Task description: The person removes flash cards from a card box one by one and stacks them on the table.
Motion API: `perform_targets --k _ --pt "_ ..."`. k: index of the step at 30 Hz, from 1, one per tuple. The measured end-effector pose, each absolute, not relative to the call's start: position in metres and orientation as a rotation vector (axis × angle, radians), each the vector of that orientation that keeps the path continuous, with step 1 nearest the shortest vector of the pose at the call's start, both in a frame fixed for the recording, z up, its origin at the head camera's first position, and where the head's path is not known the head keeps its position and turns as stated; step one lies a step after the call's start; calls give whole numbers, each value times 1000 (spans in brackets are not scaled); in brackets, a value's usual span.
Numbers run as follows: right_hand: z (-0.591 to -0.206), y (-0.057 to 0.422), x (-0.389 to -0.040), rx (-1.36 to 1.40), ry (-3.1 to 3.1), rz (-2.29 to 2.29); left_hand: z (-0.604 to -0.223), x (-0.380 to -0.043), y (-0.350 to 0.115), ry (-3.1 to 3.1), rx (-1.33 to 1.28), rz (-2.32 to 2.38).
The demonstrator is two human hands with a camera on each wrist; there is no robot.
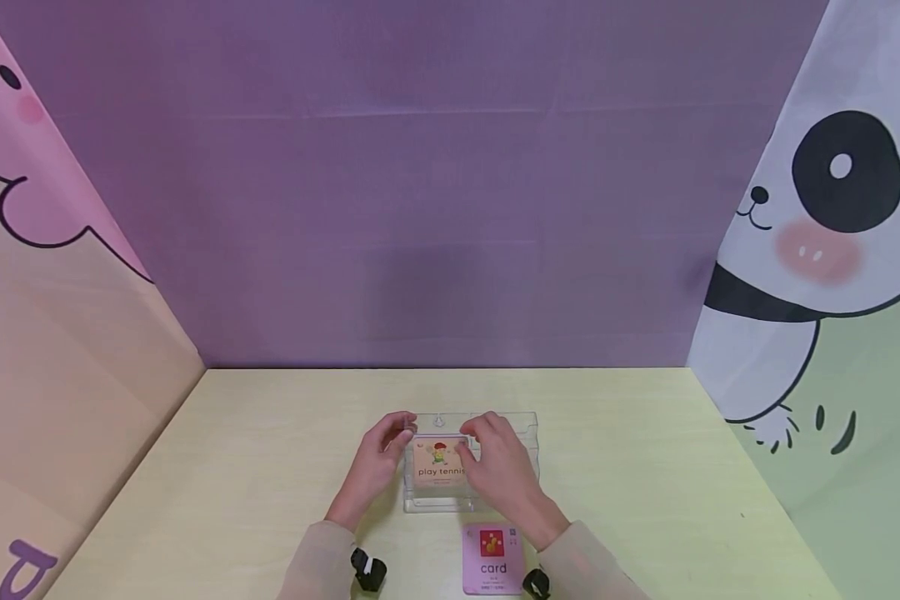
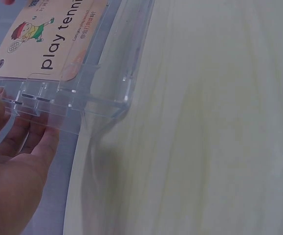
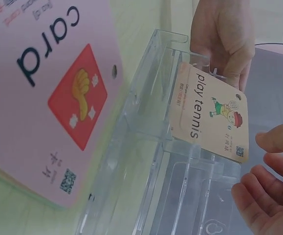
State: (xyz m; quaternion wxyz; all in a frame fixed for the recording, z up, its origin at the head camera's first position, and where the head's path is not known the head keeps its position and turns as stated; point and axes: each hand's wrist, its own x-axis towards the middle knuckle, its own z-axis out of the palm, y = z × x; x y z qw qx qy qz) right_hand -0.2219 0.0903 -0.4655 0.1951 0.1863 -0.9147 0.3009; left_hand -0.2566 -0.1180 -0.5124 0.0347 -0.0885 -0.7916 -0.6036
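Observation:
A clear plastic holder [image 1: 438,505] with compartments stands on the table. In its left compartment sits an orange flash card [image 1: 438,473] marked "play tennis", at the front of what looks like a stack. My left hand [image 1: 375,462] grips the holder's left edge; in the left wrist view its thumb and fingers [image 2: 41,142] lie around the clear plastic wall. Beside the card's right side is my right hand [image 1: 504,471], thumb and fingers spread apart with nothing between them. The right wrist view has those fingers [image 3: 256,196] close to the card's upper corner.
A stack of pink flash cards [image 1: 492,575] marked "card" lies on the table in front of the holder, near my right wrist. The pale wooden table [image 1: 232,467] ends at a purple backdrop [image 1: 450,208], with printed side panels left and right.

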Motion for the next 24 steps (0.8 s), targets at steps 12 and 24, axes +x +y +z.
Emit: perform_targets --k 12,24 --pt "-469 86 -224 544 -2563 830 -514 -259 -118 -2426 -282 -1853" --pt "-471 83 -228 549 -2613 832 -515 -258 -118 -2432 -274 -1842"
